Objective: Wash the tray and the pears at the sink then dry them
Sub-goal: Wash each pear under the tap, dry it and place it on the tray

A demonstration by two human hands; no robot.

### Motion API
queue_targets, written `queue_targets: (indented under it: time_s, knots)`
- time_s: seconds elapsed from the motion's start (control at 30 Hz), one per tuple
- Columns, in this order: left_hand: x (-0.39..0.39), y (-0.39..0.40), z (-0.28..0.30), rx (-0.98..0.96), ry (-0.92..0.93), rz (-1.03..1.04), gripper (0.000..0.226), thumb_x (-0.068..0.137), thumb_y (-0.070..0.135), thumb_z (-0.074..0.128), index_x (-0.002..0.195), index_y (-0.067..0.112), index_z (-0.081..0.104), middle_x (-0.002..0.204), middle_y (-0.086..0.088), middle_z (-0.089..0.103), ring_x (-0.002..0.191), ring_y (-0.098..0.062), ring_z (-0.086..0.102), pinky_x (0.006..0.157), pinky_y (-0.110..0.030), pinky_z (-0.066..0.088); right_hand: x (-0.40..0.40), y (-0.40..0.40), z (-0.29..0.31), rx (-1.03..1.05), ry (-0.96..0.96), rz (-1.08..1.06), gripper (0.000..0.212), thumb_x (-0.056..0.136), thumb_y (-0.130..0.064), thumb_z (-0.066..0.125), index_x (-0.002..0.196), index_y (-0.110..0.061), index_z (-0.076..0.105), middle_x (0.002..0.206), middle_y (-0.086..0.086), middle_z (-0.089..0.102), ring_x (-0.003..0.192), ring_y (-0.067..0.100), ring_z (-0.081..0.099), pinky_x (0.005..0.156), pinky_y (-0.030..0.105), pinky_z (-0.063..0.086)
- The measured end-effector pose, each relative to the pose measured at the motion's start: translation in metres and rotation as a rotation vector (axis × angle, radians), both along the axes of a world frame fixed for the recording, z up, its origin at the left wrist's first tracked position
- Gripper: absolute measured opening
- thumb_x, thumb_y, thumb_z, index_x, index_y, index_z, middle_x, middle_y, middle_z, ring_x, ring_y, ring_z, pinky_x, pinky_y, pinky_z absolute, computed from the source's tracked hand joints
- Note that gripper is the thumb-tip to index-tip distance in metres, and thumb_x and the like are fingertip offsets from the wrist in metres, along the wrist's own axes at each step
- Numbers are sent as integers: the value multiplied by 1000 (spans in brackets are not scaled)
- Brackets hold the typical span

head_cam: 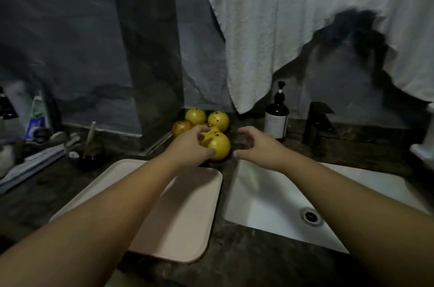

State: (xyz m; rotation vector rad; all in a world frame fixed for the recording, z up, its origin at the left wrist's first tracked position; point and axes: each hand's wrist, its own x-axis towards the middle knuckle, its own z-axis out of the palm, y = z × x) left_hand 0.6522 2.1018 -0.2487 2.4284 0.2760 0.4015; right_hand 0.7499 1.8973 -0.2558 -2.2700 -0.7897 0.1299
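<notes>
**Reaching for the front pear beside the sink**

Both bare forearms fill the near foreground, stretched out over the counter's [234, 270] front edge. Below the left forearm lies the pink tray [187, 211], flat on the counter with its right edge just beside the sink's [258, 204] left rim; it holds nothing and looks dry, though the dim light makes that hard to judge.

Towards the counter's back edge sit the pears. The left hand [190, 146] has its fingers curled over the front pear [219, 146], gripping it from the left and above. The right hand [256, 146] hovers just to the pear's right, fingers loosely curved and spread, holding nothing and apart from the fruit. Three more pears lie behind: one at the back left [195, 116], one at the back right [218, 120], and one further left [181, 127], all close together near the wall.

A dark faucet [317, 122] stands behind the basin at the counter's back edge, with a brown pump bottle [277, 120] to its left. No water appears to be running, and a white towel [281, 28] hangs above.

By this picture the washing has probably not begun; the step in hand is fetching the first pear. The next move calls for lifting it clear of its neighbours, carrying it rightward over the basin, and freeing a hand to open the faucet.
</notes>
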Motion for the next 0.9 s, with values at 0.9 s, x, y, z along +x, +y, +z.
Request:
queue_targets:
  time_s: [0.9]
  knots:
    - [40,-82,-20,-418,-47,3,84,66,62,65,142,28,50,112,8,67,98,-21,71,90,-41,58,17,-28,-43,197,-124,-223,108,43,-71,73,140,-39,39,130,-5,39,124,18,50,102,35,47]
